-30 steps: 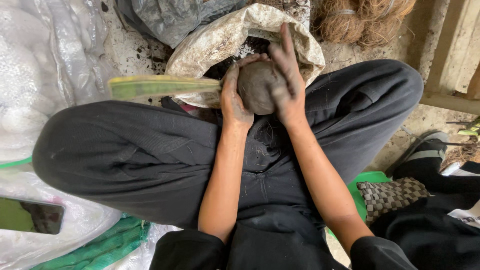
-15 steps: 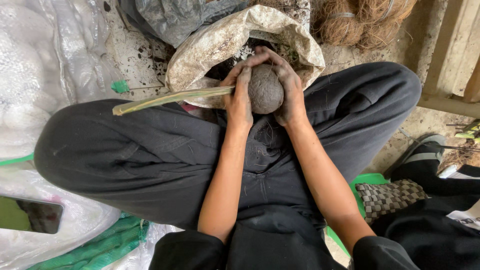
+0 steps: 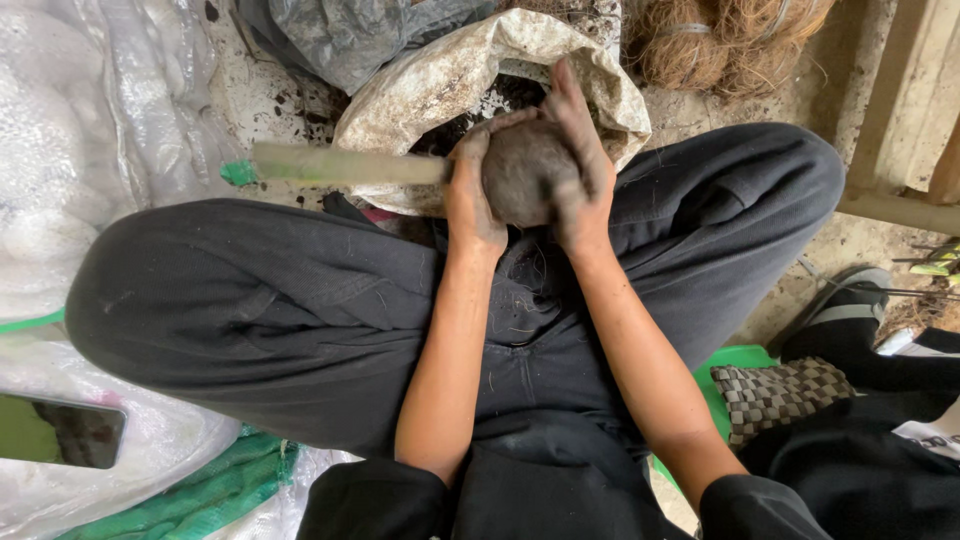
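Squarely between the two palms sits a dark soil ball [image 3: 520, 172], held above the lap and just in front of the open mouth of a soil sack [image 3: 420, 90]. On one side the left hand [image 3: 468, 195] cups it, fingers curled about halfway closed against its flank; on the other the right hand [image 3: 580, 165] wraps it, fingers stretched up and over the top, so both hands are closed on the same lump and neither is nearer than the other. A pale green stem [image 3: 345, 165] runs out from the ball's left side, its long axis nearly level and pointing away over the left knee [image 3: 200, 300]; whether the left fingers also pinch it, I cannot tell. Beyond the ball the sack's rim lies close, while the raised knees flank both forearms. Open room lies mostly upward and toward the body. A phone [image 3: 60, 430] rests well apart at lower left, on white plastic sheeting [image 3: 90, 130]
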Tool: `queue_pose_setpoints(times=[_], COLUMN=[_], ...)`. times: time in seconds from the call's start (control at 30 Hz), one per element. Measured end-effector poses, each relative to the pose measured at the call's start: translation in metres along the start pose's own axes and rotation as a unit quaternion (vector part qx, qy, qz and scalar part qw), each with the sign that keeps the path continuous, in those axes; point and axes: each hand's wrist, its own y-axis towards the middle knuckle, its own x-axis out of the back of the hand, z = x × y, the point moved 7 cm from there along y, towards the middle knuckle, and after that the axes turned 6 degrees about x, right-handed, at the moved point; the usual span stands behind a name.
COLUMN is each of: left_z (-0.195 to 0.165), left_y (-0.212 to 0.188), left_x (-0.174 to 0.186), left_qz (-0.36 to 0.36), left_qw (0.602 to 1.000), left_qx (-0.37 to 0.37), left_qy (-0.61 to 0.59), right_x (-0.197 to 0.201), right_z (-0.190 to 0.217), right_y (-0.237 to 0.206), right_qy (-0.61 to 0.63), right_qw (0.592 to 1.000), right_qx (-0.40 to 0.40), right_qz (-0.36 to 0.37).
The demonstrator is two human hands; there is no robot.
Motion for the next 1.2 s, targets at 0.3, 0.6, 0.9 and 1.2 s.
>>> queue_pose_setpoints(times=[0.3, 0.6, 0.9, 1.2], left_z=[0.002, 0.001, -0.005, -0.012], left_y=[-0.004, -0.003, -0.003, -0.005], left_x=[0.016, 0.012, 0.017, 0.010], left_qz=[-0.116, -0.111, -0.120, -0.061], left_qw=[0.991, 0.993, 0.982, 0.992], left_qx=[0.054, 0.029, -0.053, -0.049], left_qy=[-0.028, 0.011, 0.137, 0.100], right_x=[-0.007, -0.008, -0.006, -0.008], right_z=[0.009, 0.007, -0.005, 0.000], right_y=[0.005, 0.006, 0.004, 0.002], right_qy=[-0.084, -0.067, -0.023, -0.049], right_qw=[0.995, 0.997, 0.996, 0.998], right_qx=[0.034, 0.013, -0.080, -0.026], right_qz=[0.036, 0.034, 0.007, 0.043])
